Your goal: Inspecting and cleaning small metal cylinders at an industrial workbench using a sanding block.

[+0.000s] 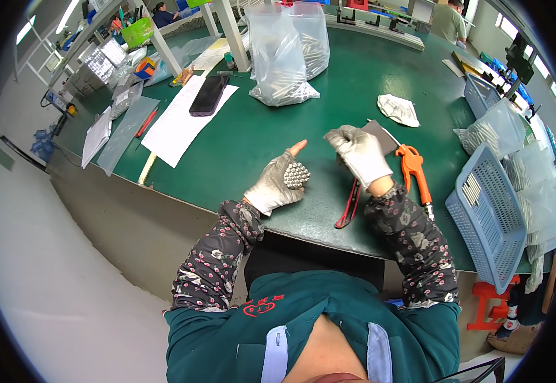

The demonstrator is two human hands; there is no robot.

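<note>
My left hand (277, 181), in a grey-white glove with a bare thumb, is wrapped round a bundle of metal rods (296, 175). Their round ends face up and the thumb stands out from them. To its right, my gloved right hand (358, 153) is closed with the fingers curled in; whatever they pinch is too small or hidden to name. A flat grey-brown piece (381, 136) lies beside and partly behind that hand. Below it rests a red and black tool (349, 204), partly covered by the hand. An orange air blow gun (413, 167) lies right of my right wrist.
Clear bags of rods (281, 64) stand at the far middle of the green table (329, 237). A phone (209, 96) and paper (174, 131) lie left, a crumpled white cloth (398, 110) right. A blue basket (492, 220) holds rods at the right edge. Other people sit farther off.
</note>
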